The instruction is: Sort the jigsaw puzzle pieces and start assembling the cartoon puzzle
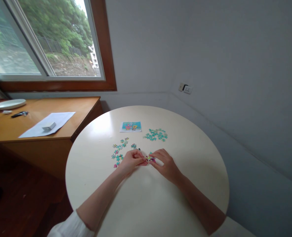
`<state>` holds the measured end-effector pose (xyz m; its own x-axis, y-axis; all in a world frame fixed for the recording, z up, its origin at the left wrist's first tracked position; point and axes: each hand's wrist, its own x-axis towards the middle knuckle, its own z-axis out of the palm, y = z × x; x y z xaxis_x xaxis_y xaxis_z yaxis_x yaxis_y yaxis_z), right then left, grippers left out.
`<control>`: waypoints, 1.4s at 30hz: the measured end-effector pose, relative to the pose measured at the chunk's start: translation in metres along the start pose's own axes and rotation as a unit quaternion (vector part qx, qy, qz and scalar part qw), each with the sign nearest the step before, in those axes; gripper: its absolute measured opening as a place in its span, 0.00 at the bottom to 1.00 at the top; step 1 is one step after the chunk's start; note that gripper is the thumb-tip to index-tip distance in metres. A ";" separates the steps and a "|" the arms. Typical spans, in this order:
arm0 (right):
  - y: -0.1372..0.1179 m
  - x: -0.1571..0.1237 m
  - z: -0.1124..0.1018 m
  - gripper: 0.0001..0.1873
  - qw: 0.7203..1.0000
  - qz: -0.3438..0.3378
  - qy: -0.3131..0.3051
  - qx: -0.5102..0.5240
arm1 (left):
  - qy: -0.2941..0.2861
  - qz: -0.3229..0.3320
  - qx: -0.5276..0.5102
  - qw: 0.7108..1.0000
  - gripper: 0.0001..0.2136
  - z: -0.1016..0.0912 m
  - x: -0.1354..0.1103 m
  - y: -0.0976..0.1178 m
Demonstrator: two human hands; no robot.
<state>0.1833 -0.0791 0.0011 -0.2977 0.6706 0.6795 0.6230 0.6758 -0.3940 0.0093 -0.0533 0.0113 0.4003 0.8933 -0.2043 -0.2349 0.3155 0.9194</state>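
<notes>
Both of my hands meet over a small cluster of colourful jigsaw puzzle pieces [150,158] on a round white table [146,204]. My left hand [133,160] pinches at the cluster's left edge, thumb and forefinger together. From the right, my right hand [166,163] grips the same pieces between thumb and fingers. Fingers hide part of the cluster, so how the pieces join is unclear. Loose pink and teal pieces [117,154] lie scattered left of my left hand. Farther back sits a pile of mostly teal pieces [156,134]. A picture card [131,126] with cartoon figures lies beyond them.
At the left, a wooden desk [86,108] stands beside the table. It bears a white sheet of paper [62,118] with a small white box [48,126], and a white plate [9,104]. A wall socket [187,89] is behind the table, and a window is at upper left.
</notes>
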 end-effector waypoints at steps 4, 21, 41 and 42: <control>0.002 0.000 -0.003 0.06 1.000 0.005 0.002 -0.003 | 0.003 0.004 0.004 1.000 0.19 -0.001 0.000 0.001; 0.057 -0.022 -0.044 0.04 0.985 0.128 -0.112 0.010 | 0.004 0.012 0.033 0.999 0.16 -0.005 -0.002 0.007; 0.047 -0.017 -0.046 0.06 0.970 0.180 -0.162 0.025 | -0.005 0.018 0.032 0.999 0.16 -0.007 -0.002 0.007; 0.047 -0.017 -0.046 0.07 0.970 0.182 -0.160 0.024 | -0.005 0.017 0.032 0.999 0.16 -0.006 -0.002 0.007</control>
<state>0.2514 -0.0726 -0.0003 -0.2788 0.9228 0.2657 0.6971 0.3848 -0.6050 0.0010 -0.0508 0.0164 0.4019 0.9000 -0.1689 -0.1914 0.2629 0.9456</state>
